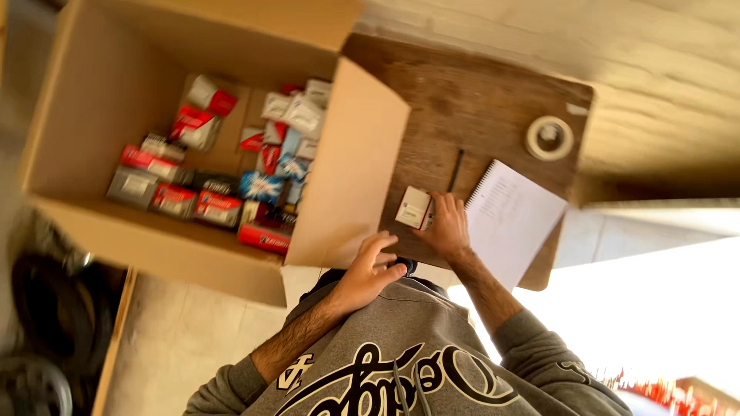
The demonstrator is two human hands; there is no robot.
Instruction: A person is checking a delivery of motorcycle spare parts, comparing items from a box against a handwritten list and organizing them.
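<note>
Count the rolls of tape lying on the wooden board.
1. A single roll of tape lies near the far corner of the wooden board, beyond the spiral notepad. The open cardboard box covers part of the board, so another could be hidden.
</note>
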